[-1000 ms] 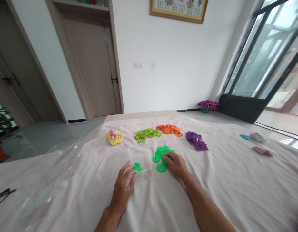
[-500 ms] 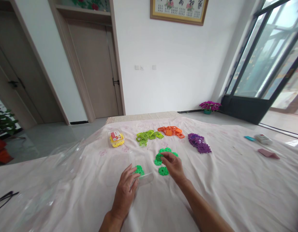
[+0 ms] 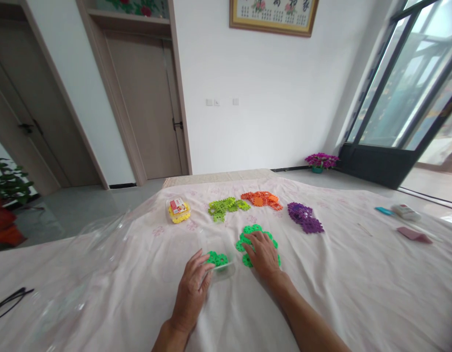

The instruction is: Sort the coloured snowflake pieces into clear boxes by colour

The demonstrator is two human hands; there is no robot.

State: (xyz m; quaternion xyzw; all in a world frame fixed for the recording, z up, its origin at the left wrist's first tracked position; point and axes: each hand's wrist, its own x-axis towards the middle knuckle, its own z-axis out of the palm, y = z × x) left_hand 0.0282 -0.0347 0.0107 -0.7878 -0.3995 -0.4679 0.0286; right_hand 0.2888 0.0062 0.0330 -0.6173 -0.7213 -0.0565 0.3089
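Note:
My left hand (image 3: 194, 283) rests at the near left side of a clear plastic box (image 3: 228, 271), its fingers over the rim and the thumb at the front corner. A few green snowflake-shaped plastic discs (image 3: 219, 259) lie inside the box. To the right, my right hand (image 3: 263, 252) is over a group of loose green discs (image 3: 252, 228) on the cloth. Its fingers are spread and bent down onto the discs; the hand hides part of the group, and no disc shows lifted in it.
Behind lie lime-green discs (image 3: 224, 208), orange discs (image 3: 262, 199), purple discs (image 3: 305, 217) and a lidded box of yellow discs (image 3: 179, 212). A clear lid (image 3: 178, 254) and plastic film (image 3: 97, 244) are at left, glasses (image 3: 11, 300) nearer. A pink cloth piece (image 3: 413, 234) lies far right.
More green discs show in the clear box than before. My right hand has lowered over the loose discs, its earlier raised pinch now spread. My left hand has stayed at the box.

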